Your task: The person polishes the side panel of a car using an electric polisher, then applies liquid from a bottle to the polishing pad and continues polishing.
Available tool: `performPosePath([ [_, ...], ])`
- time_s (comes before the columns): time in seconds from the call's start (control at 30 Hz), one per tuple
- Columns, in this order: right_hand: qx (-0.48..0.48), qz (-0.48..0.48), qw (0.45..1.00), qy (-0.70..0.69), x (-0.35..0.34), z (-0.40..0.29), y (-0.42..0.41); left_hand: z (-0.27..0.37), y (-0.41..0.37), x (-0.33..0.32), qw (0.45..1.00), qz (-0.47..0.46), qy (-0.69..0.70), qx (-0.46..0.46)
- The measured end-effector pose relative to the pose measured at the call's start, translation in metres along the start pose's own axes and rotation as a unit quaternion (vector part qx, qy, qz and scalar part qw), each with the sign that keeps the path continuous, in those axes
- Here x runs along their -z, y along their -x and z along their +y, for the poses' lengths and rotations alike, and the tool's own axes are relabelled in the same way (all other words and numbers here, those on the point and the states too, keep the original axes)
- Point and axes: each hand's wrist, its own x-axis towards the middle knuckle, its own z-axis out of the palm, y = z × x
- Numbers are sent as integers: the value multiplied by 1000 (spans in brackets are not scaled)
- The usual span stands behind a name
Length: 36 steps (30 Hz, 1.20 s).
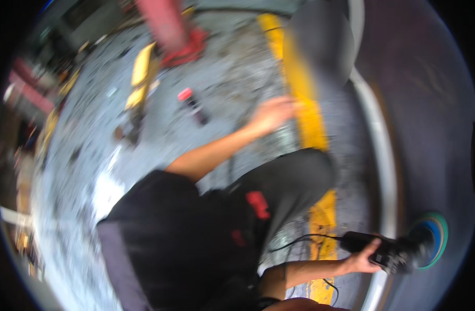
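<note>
My right hand (363, 259) grips a black corded power polisher (377, 248) at the lower right. Its round pad (435, 239), edged in green and blue, is at a dark, glossy vehicle body panel (428, 136); I cannot tell whether it presses on it. My left hand (274, 112) is stretched out, blurred by motion, over the floor beside a yellow painted stripe (313, 124). Whether its fingers hold anything is unclear. Nearest to that arm, on the floor, is a dark bottle with a red cap (192, 107).
A pale trim strip (381, 147) curves along the panel's lower edge. The polisher's black cord (299, 238) runs back towards my legs. A red post (171, 33) and a yellow metal arm (140, 77) stand on the worn grey floor (93, 105). My bent knee (311, 167) is between my arms.
</note>
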Motion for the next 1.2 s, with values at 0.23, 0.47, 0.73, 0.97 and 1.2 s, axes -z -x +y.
performPosePath([
  [0.23, -113, -33, 985, -130, -21, -3, 11, -157, 188, 302, 859, 461, 157, 159],
  [0.47, -129, -54, 974, -181, -30, -18, 17, -110, 201, 345, 655, 555, 497, 124],
  [0.73, -73, -176, 954, -233, -5, 6, 12, -113, 153, 341, 453, 662, 571, 174],
  [0.97, -137, -238, 894, -353, -13, -8, -20, -96, 155, 366, 587, 562, 571, 114],
  [1.2, -306, -348, 810, -359, -50, -150, -148, 5, 106, 224, 760, 440, 472, 77],
])
